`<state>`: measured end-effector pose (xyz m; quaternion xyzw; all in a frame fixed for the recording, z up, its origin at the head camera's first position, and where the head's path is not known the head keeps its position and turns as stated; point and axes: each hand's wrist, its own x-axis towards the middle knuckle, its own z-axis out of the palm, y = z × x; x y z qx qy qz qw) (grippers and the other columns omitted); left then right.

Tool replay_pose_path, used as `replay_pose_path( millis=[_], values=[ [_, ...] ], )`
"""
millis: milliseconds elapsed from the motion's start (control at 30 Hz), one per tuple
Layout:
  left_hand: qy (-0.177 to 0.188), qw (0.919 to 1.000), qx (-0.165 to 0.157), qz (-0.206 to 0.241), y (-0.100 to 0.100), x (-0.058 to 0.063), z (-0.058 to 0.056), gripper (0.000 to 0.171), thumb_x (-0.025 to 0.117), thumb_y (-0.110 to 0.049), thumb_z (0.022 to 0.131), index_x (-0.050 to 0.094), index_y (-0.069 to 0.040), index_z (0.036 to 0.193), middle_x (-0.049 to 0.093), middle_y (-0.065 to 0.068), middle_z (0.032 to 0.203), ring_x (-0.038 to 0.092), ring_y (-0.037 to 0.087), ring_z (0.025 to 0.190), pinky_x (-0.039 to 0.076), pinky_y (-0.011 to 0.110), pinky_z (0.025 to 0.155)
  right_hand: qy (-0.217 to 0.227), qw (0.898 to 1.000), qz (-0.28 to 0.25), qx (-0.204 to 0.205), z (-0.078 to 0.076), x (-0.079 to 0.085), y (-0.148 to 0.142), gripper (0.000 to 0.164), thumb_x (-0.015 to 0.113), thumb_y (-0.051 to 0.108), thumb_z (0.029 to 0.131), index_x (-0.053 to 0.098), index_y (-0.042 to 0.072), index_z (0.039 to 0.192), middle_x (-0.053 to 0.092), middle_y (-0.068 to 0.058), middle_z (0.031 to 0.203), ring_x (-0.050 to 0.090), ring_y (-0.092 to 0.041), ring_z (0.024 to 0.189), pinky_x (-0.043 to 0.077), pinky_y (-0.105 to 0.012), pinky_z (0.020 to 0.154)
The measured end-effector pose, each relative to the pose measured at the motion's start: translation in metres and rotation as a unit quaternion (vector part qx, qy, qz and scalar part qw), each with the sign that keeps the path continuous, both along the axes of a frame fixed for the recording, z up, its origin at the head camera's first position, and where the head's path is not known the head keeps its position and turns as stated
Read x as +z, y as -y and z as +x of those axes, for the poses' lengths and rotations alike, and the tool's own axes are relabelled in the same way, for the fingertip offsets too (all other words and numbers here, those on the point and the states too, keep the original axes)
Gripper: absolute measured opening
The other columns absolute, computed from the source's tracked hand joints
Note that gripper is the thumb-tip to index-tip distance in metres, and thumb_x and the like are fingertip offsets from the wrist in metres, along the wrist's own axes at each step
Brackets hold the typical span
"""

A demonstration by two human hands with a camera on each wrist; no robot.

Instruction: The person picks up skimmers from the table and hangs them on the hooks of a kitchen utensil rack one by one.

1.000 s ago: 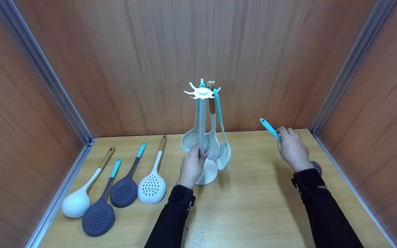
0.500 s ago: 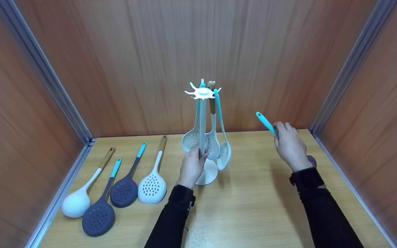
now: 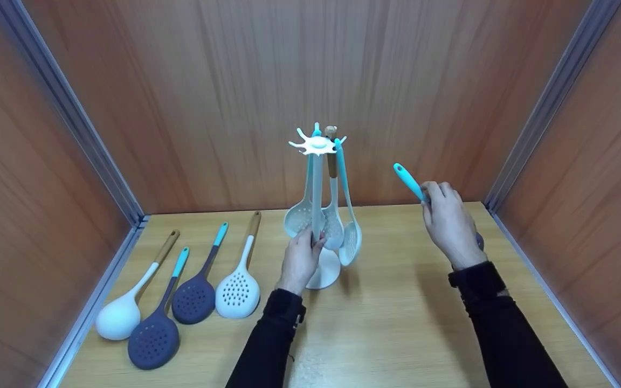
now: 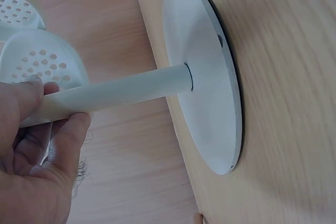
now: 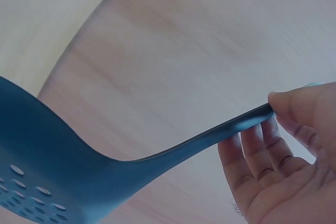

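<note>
My left hand grips the post of a white utensil stand low down, above its round base. Several perforated utensils hang from the back and right hooks of the stand, among them a skimmer with a light blue handle. Well to the right of the stand, my right hand pinches a dark skimmer between thumb and fingers. Its turquoise handle end points up and left. In the head view the hand and wrist hide most of its perforated head.
Lying on the table at the left are a white ladle with a wooden handle, two dark perforated turners and a white perforated turner. Wooden panels enclose the back and both sides.
My right hand has risen and shifted left with the dark skimmer, bringing its turquoise end nearer the stand. The left hand and the stand have stayed in place.
</note>
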<state>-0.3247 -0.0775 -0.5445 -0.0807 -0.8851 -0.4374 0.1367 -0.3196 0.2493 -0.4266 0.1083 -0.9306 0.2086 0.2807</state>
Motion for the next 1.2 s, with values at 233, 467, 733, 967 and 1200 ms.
replay_pose_path(
  millis=[233, 467, 733, 967, 1200],
  values=[
    [0.019, 0.9998, 0.003, 0.004, -0.001, 0.0, 0.0, 0.009, 0.072, -0.013, 0.118, 0.074, -0.008, 0.125, 0.082, 0.012, 0.122, 0.084, 0.033, 0.118, 0.071, 0.053, 0.101, -0.019, 1.0, -0.013, 0.014, 0.006, 0.01, 0.01, 0.03, 0.07, -0.003, 0.114, 0.068, 0.002, 0.144, 0.07, -0.024, 0.125, 0.072, -0.047, 0.115, 0.067, -0.063, 0.09],
    [0.032, 0.9994, 0.006, 0.006, -0.001, 0.002, 0.0, 0.01, 0.072, -0.014, 0.118, 0.074, -0.009, 0.127, 0.082, 0.012, 0.122, 0.084, 0.033, 0.12, 0.071, 0.052, 0.102, -0.033, 0.999, -0.01, 0.015, 0.011, 0.02, 0.019, 0.032, 0.07, -0.002, 0.115, 0.066, 0.002, 0.147, 0.068, -0.024, 0.128, 0.071, -0.044, 0.118, 0.069, -0.06, 0.09],
    [0.038, 0.9992, 0.006, 0.01, -0.002, 0.003, 0.0, 0.01, 0.071, -0.015, 0.119, 0.073, -0.01, 0.128, 0.081, 0.011, 0.124, 0.083, 0.034, 0.125, 0.07, 0.054, 0.107, -0.044, 0.999, -0.019, 0.025, 0.015, 0.029, 0.026, 0.032, 0.068, 0.0, 0.116, 0.066, 0.001, 0.148, 0.069, -0.024, 0.13, 0.072, -0.043, 0.119, 0.07, -0.06, 0.092],
    [0.019, 0.9998, 0.002, 0.008, -0.001, 0.002, 0.001, 0.009, 0.072, -0.014, 0.118, 0.073, -0.009, 0.125, 0.081, 0.012, 0.121, 0.084, 0.034, 0.119, 0.07, 0.055, 0.103, -0.057, 0.998, -0.021, 0.034, 0.017, 0.035, 0.03, 0.03, 0.069, 0.0, 0.116, 0.067, 0.001, 0.146, 0.07, -0.024, 0.129, 0.072, -0.043, 0.119, 0.07, -0.06, 0.097],
    [0.025, 0.9996, 0.006, 0.012, -0.001, 0.001, 0.0, 0.008, 0.072, -0.013, 0.118, 0.073, -0.009, 0.125, 0.081, 0.011, 0.121, 0.084, 0.033, 0.117, 0.07, 0.054, 0.101, -0.063, 0.997, -0.015, 0.035, 0.023, 0.043, 0.034, 0.031, 0.071, 0.002, 0.116, 0.067, 0.002, 0.146, 0.069, -0.024, 0.13, 0.072, -0.043, 0.119, 0.07, -0.059, 0.095]
  ],
)
